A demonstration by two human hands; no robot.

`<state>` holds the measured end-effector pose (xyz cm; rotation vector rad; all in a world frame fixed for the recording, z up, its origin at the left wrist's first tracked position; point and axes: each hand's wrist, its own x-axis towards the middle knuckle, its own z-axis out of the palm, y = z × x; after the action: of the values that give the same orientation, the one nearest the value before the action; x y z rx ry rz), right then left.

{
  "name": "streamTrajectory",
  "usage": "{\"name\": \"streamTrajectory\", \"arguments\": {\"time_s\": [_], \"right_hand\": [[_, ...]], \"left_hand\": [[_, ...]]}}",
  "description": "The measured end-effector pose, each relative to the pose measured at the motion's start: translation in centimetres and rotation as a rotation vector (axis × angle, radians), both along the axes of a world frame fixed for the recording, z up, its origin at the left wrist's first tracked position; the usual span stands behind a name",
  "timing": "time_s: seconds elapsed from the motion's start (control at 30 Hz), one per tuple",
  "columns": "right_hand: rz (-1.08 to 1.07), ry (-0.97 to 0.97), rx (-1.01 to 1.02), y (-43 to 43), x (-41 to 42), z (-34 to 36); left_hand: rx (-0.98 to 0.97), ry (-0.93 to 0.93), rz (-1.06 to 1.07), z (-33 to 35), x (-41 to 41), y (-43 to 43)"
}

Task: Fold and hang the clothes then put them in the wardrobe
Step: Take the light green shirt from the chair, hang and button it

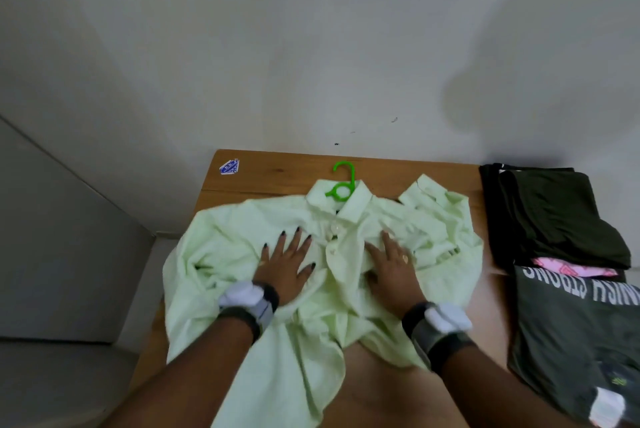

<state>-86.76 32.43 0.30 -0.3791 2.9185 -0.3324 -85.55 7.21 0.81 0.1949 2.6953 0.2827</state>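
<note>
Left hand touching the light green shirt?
Touching. The head view shows the left hand lying flat, fingers spread, directly on the shirt front.

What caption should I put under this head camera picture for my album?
Left hand and right hand press a pale green shirt, on its green hanger, flat on a wooden table.
</note>
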Motion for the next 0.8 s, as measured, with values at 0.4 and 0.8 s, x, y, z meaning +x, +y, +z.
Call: {"name": "streamTrajectory", "arguments": {"time_s": [0.4,0.8], "right_hand": [[0.136,0.089,-0.018,3.4,3.5,3.6],[0.191,0.120,0.230,1.3,2.9,4.1]], "left_hand": [[-0.099,0.215,0.068,4.6,2.9,-1.4],[-0.118,0.177,-0.192,5.4,10.5,4.9]]}}
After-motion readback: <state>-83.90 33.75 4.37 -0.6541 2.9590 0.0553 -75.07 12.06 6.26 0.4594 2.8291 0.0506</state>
